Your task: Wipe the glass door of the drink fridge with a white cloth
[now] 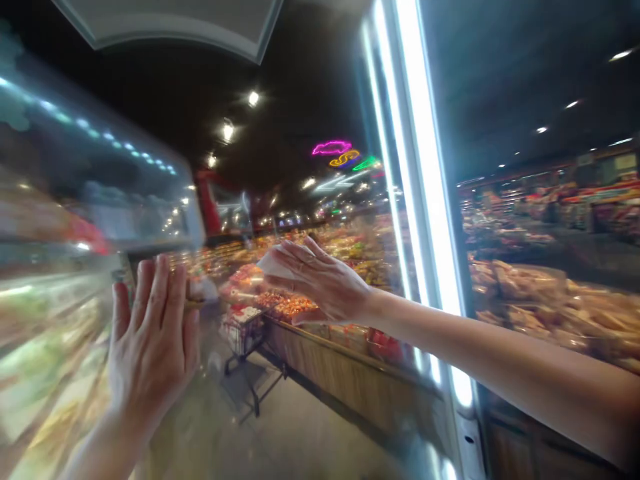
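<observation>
My left hand (pixel 153 333) is raised at the left, back toward me, with the fingers stretched upward and nothing seen in it. Part of something small and brownish shows just past its thumb side, too blurred to name. My right hand (pixel 330 280) reaches in from the right, its fingers pointing left and its thumb lower down. A thin white cloth or paper wipe (pixel 273 263) sticks out from under its fingers. The palm side is hidden. Whether this hand touches a glass surface I cannot tell.
A bright light strip (pixel 430 167) on an upright frame stands close behind my right forearm. Beyond are a wood-sided produce stand (pixel 340 353) and a shopping cart (pixel 243 333) on the pale floor (pixel 280 427). Lit shelves (pixel 40 373) run along the left, badly blurred.
</observation>
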A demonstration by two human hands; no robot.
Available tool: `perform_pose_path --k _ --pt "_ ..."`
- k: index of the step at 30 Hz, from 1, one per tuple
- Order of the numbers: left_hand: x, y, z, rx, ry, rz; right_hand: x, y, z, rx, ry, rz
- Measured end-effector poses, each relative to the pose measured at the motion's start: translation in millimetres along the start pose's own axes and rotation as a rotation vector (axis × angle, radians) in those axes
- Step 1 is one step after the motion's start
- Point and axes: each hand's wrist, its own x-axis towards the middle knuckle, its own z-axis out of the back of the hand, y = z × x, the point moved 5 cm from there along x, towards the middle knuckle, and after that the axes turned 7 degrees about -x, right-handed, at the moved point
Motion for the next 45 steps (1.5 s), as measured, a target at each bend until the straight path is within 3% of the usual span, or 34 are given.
perform_pose_path --k 4,8,13,17,18,22,27,32,34,36,38,42,43,45 --pt "0.1 -12.4 0.6 0.029 0.05 -0.033 -7.6 -2.1 0.0 -0.085 0.035 -0.124" --pt "-0.4 -49.7 -8.9 0.031 0.084 -0.078 -20.2 12.3 -5.0 -0.082 0.124 0.081" --pt "4.3 -95.0 -29.5 0.042 0.087 -0.104 -36.3 -15.5 3.1 -0.079 0.033 -0.097" --pt "10.8 -116.0 -44.4 0.055 0.106 -0.117 -59.0 -14.3 1.9 0.044 0.071 0.127" --pt "12.5 -119.6 -47.2 0.057 0.106 -0.117 -64.8 -18.7 2.9 0.057 0.074 0.12" --pt "19.6 -129.5 -56.4 0.056 0.102 -0.13 -85.9 -48.2 11.7 0.026 0.019 -0.129" --pt "27.6 -135.2 -66.1 0.059 0.138 -0.142 -100.8 -43.4 9.0 0.143 0.122 0.061" --pt "32.1 -136.1 -67.9 0.061 0.15 -0.157 -89.4 -53.3 11.0 0.114 -0.02 -0.156" --pt "32.2 -132.6 -65.5 0.07 0.147 -0.164 -83.7 -37.6 6.0 0.13 0.001 -0.084" --pt "31.2 -126.0 -61.1 0.086 0.144 -0.166 -76.8 -17.0 -0.3 0.164 0.071 0.086" --pt "29.1 -116.9 -54.7 0.1 0.138 -0.169 -65.1 -8.8 -2.7 0.166 0.089 0.151" --pt "22.8 -93.0 -38.2 0.121 0.131 -0.167 -32.0 -17.1 -1.0 0.102 -0.038 -0.106" --pt "20.7 -86.0 -33.6 0.128 0.131 -0.159 -25.8 -11.8 -3.1 0.104 -0.047 -0.12" --pt "15.8 -72.1 -24.0 0.143 0.128 -0.142 -16.6 11.4 -11.3 0.119 -0.011 -0.015"
